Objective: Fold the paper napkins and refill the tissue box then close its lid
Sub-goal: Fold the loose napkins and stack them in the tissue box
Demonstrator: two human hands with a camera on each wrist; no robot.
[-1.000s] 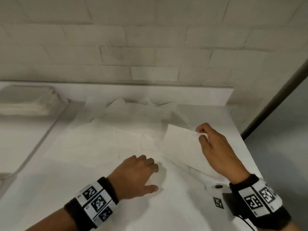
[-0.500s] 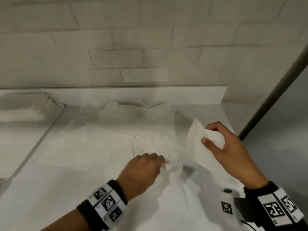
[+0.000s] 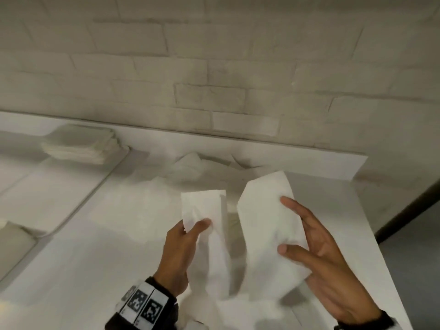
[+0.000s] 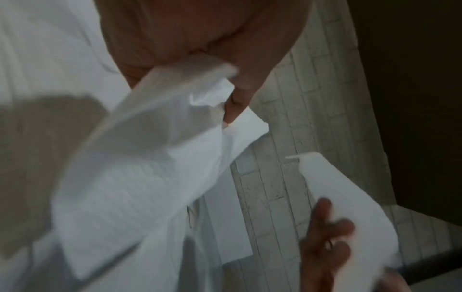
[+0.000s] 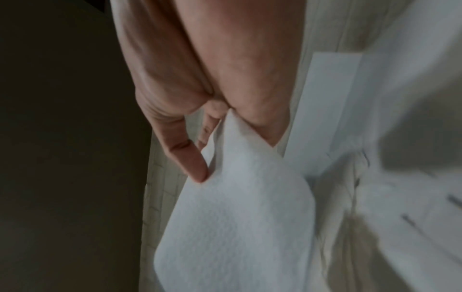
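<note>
A white paper napkin (image 3: 262, 217) hangs above the table, sagging between my two hands. My left hand (image 3: 197, 226) pinches its left end (image 3: 202, 206) between thumb and fingers; the left wrist view shows the thumb (image 4: 232, 110) pressed on the sheet (image 4: 150, 158). My right hand (image 3: 283, 225) holds the wider right end with thumb and spread fingers. In the right wrist view the napkin (image 5: 237, 217) passes between that hand's fingers (image 5: 190, 158) and thumb. I cannot make out a tissue box in any view.
Several loose napkins (image 3: 190, 167) lie spread on the white table (image 3: 71, 270) against the brick wall. A stack of folded napkins (image 3: 78, 148) sits at the back left. The table's right edge (image 3: 371, 229) drops to a dark floor.
My left hand left the table, took the napkin's free end and rose. The right hand also lifted, so the sheet now hangs between both hands.
</note>
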